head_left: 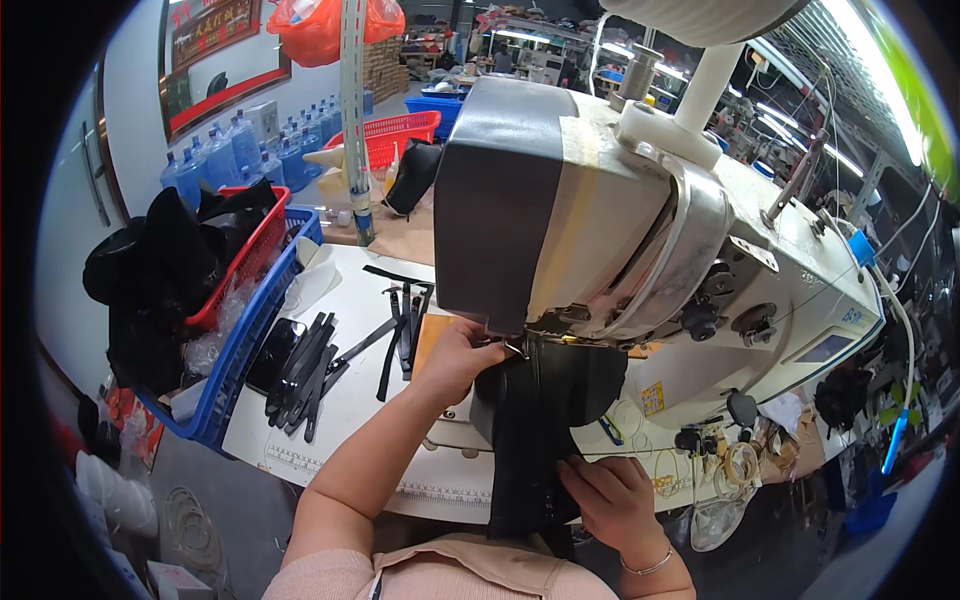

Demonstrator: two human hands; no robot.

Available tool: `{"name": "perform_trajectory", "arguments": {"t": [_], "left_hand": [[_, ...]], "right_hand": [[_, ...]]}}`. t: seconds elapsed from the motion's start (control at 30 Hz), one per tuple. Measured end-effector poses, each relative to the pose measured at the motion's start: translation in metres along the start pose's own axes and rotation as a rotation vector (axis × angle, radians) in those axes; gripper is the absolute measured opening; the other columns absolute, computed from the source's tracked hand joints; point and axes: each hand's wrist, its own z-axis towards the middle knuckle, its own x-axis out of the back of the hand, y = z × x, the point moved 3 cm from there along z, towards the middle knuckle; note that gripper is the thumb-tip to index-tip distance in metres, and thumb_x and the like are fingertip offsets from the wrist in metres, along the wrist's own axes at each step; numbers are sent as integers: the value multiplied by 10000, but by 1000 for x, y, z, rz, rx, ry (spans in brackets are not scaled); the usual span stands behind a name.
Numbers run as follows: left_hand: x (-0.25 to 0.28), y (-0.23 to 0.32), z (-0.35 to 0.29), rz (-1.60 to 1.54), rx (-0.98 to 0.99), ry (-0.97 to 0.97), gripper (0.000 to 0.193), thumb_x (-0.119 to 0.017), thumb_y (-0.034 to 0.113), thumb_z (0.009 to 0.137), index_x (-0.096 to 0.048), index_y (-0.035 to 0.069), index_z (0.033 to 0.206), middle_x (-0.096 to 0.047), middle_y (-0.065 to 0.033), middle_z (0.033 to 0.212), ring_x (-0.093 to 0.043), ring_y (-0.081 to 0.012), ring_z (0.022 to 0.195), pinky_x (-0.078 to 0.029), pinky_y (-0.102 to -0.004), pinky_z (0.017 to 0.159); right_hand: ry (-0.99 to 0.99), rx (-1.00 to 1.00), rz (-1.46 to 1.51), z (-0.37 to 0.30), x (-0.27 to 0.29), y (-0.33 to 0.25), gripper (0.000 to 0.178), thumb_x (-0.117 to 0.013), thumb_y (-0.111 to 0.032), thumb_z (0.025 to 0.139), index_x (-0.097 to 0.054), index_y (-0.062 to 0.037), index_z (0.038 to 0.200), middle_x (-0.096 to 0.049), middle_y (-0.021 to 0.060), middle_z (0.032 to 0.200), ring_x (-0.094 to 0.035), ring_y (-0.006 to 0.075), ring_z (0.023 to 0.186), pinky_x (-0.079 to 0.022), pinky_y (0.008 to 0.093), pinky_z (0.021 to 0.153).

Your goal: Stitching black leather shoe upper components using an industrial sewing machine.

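A black leather-like piece with a long strip lies under the head of a sewing machine and hangs down over the table's front edge. My left hand is beside the needle area, at the piece's upper left edge. Its fingers are curled and its thumb points at a small shiny metal part; what they pinch is hidden under the machine head. My right hand grips the right edge of the strip lower down, fingers bent onto it. The needle itself cannot be made out.
Several black straps and a dark phone-like slab lie on the white table at left. A blue basket and red basket hold black pieces. At right are cords and thread rings. A metal post stands behind.
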Motion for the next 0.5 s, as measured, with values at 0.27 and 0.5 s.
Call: {"name": "perform_trajectory", "arguments": {"t": [0.27, 0.5], "left_hand": [[-4, 3, 1, -21, 4, 32, 212, -618, -10, 795, -641, 20, 1004, -643, -31, 934, -590, -76, 843, -450, -214, 781], [-2, 1, -4, 11, -14, 27, 228, -640, 1, 782, -626, 3, 1009, -628, -40, 944, -581, -88, 857, -449, -222, 792]], "right_hand": [[572, -530, -428, -54, 60, 78, 364, -563, -248, 906, -601, 30, 1138, -555, 247, 1199, -492, 433, 1178, -407, 509, 968], [496, -599, -595, -81, 21, 126, 389, -588, -99, 873, -527, -7, 1246, -515, 170, 1312, -400, 390, 1289, -244, 551, 1075]]}}
